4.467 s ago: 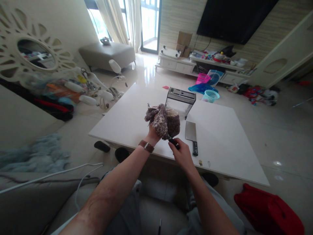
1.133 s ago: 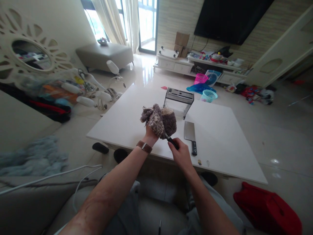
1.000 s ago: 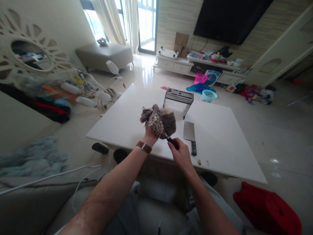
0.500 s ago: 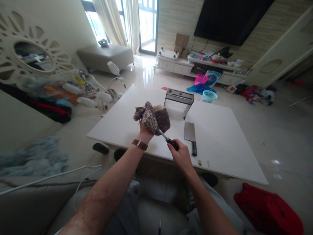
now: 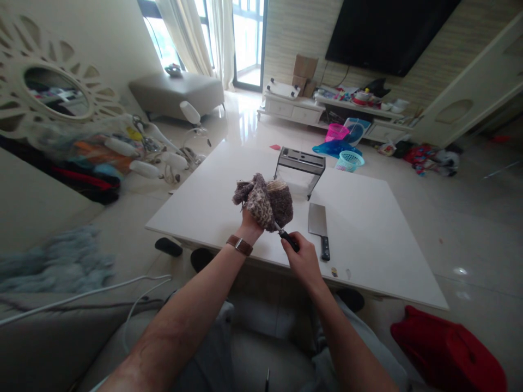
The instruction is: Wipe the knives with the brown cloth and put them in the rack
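My left hand [image 5: 252, 222] is closed on a bunched brown-grey fuzzy cloth [image 5: 261, 202], its fingers mostly hidden beneath the folds. My right hand [image 5: 301, 255] grips the black handle of a metal-shafted tool [image 5: 289, 239]. The tool's shaft runs into the cloth, which covers the rest of it, so its kind does not show. To the right of my hands, a cleaver [image 5: 317, 219] lies flat on the white table [image 5: 368, 234], its black handle toward me. Behind the cloth stands a knife block [image 5: 300, 169] with a dark slotted top and clear sides.
Two small objects lie by the table's near edge, one of them yellowish [image 5: 334, 271]. A red item [image 5: 445, 348] is on the floor at the right. Beyond the table are a light blue basket [image 5: 350, 160] and a pink basket [image 5: 336, 132]. Lamp arms [image 5: 163, 155] stand at the left.
My left hand and the cloth have moved right and slightly down, toward my right hand. The cloth now covers more of the tool's shaft. My right hand has barely moved.
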The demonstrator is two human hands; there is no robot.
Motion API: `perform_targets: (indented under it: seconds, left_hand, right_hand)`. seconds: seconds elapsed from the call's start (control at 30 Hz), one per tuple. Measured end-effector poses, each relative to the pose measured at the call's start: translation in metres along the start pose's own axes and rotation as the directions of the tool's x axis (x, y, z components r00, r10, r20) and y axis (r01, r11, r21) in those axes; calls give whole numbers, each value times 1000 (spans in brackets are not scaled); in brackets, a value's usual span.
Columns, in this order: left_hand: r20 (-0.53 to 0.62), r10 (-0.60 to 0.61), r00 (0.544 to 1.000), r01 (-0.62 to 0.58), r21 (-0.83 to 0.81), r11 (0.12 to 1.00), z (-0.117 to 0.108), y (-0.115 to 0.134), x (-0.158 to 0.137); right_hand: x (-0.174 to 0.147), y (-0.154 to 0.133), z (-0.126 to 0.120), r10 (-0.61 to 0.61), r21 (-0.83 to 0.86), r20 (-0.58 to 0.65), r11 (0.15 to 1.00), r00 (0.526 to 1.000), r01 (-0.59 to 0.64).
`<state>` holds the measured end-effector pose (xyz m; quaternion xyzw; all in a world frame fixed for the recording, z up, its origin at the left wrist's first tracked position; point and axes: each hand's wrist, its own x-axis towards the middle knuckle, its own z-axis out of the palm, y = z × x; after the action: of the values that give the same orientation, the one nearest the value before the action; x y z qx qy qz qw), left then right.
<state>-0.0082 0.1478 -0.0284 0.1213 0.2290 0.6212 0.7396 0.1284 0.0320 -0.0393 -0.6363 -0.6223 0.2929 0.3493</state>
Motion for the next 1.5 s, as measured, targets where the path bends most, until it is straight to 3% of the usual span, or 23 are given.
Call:
perform_targets:
  seconds: [0.33, 1.5]
  left_hand:
    - [57, -3, 998, 4, -7, 1000, -1, -5, -2]
    - [4, 13, 1000, -13, -96, 995, -7, -11, 1]
  right_hand:
    - [-1, -1, 1, -3, 11, -2, 1000, 1000, 3]
    - [0, -2, 2, 5, 29, 7, 1000, 1000, -5]
